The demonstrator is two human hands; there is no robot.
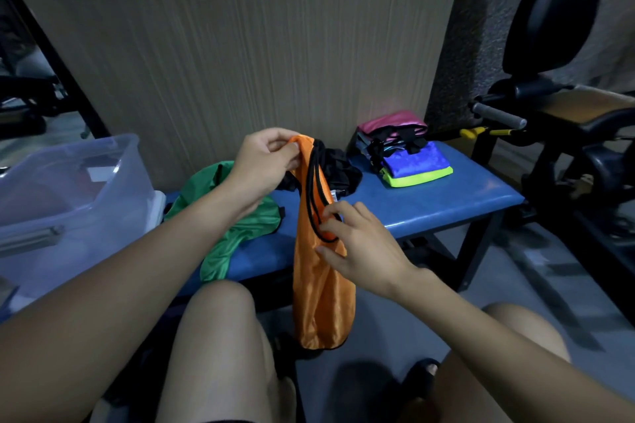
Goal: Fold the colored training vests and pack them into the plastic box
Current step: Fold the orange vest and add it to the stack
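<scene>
An orange vest (pixel 321 285) with black trim hangs lengthwise in front of the blue bench (pixel 446 203). My left hand (pixel 264 165) pinches its top end. My right hand (pixel 360 240) holds the vest's middle, fingers at the black edging. A green vest (pixel 237 233) lies crumpled on the bench's left part, partly under my left arm. A black vest (pixel 340 172) lies behind the orange one. A stack of folded vests (pixel 409 161), pink, blue and neon yellow, sits at the bench's right end. The clear plastic box (pixel 68 189) stands at the left.
A large cardboard sheet (pixel 257 55) stands behind the bench. Black gym equipment (pixel 567 113) with a padded seat fills the right side. My bare knees are in the foreground below the bench edge.
</scene>
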